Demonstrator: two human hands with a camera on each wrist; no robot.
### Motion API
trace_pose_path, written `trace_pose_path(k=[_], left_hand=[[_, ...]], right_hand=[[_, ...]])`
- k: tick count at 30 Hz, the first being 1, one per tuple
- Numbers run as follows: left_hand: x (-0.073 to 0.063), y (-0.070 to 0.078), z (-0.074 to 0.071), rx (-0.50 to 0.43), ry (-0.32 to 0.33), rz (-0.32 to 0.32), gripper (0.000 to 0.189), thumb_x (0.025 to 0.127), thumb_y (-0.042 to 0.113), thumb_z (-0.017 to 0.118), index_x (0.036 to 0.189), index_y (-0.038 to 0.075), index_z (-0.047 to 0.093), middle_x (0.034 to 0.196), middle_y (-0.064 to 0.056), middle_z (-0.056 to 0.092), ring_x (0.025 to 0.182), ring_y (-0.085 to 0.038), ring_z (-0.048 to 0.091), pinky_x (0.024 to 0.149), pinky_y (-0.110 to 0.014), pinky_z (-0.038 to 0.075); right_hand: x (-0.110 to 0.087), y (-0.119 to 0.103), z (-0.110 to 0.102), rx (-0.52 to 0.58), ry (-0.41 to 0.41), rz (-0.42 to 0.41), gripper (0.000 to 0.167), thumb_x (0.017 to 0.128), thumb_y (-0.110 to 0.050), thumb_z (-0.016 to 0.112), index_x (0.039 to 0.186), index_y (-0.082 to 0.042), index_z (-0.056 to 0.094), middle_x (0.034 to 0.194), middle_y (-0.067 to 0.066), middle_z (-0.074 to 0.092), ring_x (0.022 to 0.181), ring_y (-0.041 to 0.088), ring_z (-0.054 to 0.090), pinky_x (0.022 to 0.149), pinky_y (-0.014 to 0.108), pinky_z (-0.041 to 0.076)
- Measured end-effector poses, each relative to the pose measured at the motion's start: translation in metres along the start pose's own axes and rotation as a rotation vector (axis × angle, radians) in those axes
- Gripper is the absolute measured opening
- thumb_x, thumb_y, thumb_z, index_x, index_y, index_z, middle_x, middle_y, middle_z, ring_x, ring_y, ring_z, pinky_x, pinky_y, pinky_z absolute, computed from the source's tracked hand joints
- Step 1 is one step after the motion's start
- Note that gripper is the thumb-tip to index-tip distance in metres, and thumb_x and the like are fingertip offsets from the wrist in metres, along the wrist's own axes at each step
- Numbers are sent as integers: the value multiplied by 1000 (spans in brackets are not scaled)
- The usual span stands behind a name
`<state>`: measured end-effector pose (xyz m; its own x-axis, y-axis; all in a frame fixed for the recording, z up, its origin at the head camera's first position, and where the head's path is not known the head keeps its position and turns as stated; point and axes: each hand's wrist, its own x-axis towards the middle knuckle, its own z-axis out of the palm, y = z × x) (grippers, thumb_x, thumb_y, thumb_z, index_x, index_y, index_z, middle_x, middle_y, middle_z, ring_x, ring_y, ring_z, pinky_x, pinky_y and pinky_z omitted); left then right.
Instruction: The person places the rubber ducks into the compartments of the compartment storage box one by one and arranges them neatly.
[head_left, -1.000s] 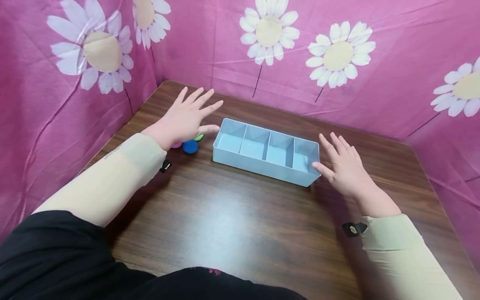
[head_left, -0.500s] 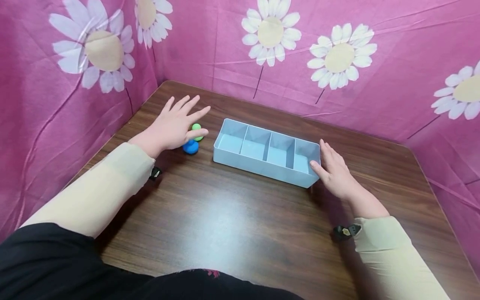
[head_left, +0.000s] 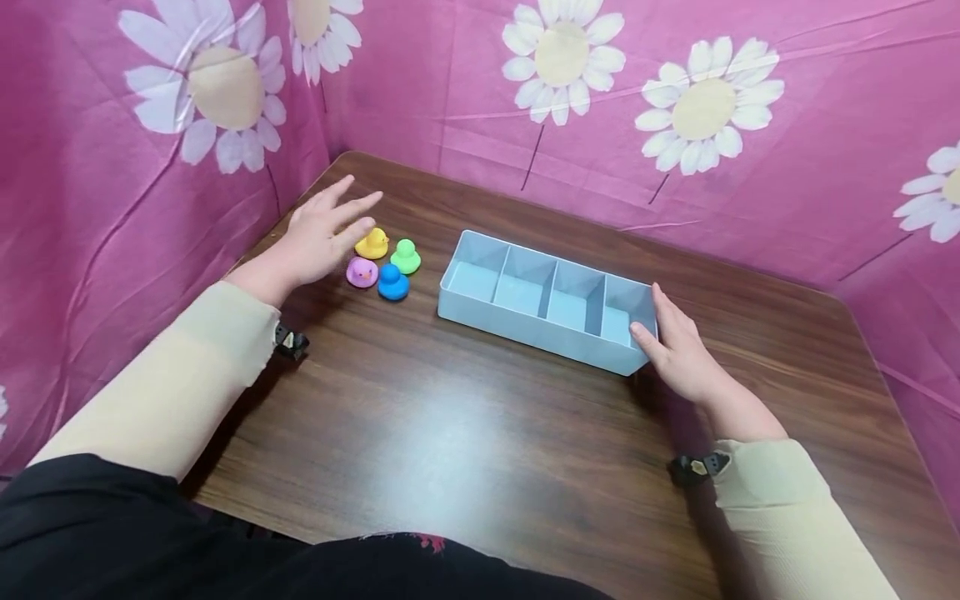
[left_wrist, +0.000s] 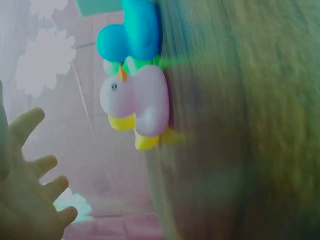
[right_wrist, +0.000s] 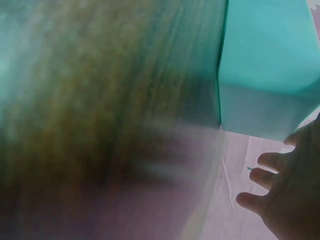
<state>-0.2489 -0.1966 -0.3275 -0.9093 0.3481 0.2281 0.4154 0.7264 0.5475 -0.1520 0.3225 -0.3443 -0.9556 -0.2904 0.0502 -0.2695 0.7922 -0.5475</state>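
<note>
My left hand (head_left: pixel 311 242) hovers with fingers extended beside a group of small rubber ducks, holding nothing. A yellow duck (head_left: pixel 372 244) is partly covered by its fingertips. Close to it are a purple duck (head_left: pixel 362 272), a green duck (head_left: pixel 406 257) and a blue duck (head_left: pixel 393 284). In the left wrist view the purple duck (left_wrist: pixel 135 97) faces sideways, past the spread fingers. At the right end of a light blue divided box (head_left: pixel 536 333) is my right hand (head_left: pixel 682 354). Its thumb overlaps the rim, and its fairly straight fingers lie along the outer end wall.
The box has several compartments in a row, with no ducks in them. It stands on a brown wood-grain table (head_left: pixel 480 442), right of the ducks. Pink daisy-print cloth (head_left: pixel 450 100) rises behind the table and along its sides.
My left hand has drawn back left, uncovering the ducks. The right hand has come in to the box's right end. The box itself has stayed in place; the view has shifted slightly.
</note>
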Motion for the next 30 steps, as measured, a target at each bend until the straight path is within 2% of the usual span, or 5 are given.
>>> trace_pose_path(k=[5, 9, 13, 19, 30], left_hand=[[-1, -16, -2, -267, 156, -143, 47, 96, 34, 65, 137, 10, 60, 156, -14, 32, 144, -31, 22, 115, -50, 13], [0, -18, 1, -330, 224, -262, 46, 91, 34, 72, 126, 3, 68, 146, -18, 47, 137, -29, 36, 113, -40, 24], [3, -15, 11, -281, 252, -343, 46, 87, 38, 75, 117, 3, 72, 138, -17, 55, 133, -30, 40, 111, -40, 25], [11, -6, 28, -126, 211, -447, 50, 86, 48, 74, 116, 8, 74, 137, -11, 57, 135, -33, 32, 108, -52, 18], [24, 2, 33, 27, 155, -497, 48, 85, 48, 74, 108, 6, 76, 122, -12, 64, 131, -34, 33, 106, -51, 19]], right_hand=[[-1, 3, 2, 49, -14, 27, 72, 108, -31, 40, 156, -3, -5, 160, 28, 1, 143, 52, 1, 110, 65, 0], [-1, 4, 2, 62, -13, 32, 72, 108, -31, 40, 157, -5, -6, 160, 28, 1, 142, 53, 0, 110, 66, -1], [1, 4, 3, 71, -18, 24, 72, 108, -31, 40, 157, -4, -7, 160, 28, 0, 142, 53, -1, 110, 66, -1], [2, 4, 4, 83, -25, 23, 72, 108, -30, 39, 156, -5, -8, 160, 28, -1, 142, 52, -2, 109, 66, -2], [2, 6, 4, 93, -26, 10, 72, 108, -29, 39, 156, -5, -7, 159, 30, 0, 142, 52, 0, 110, 66, -1]])
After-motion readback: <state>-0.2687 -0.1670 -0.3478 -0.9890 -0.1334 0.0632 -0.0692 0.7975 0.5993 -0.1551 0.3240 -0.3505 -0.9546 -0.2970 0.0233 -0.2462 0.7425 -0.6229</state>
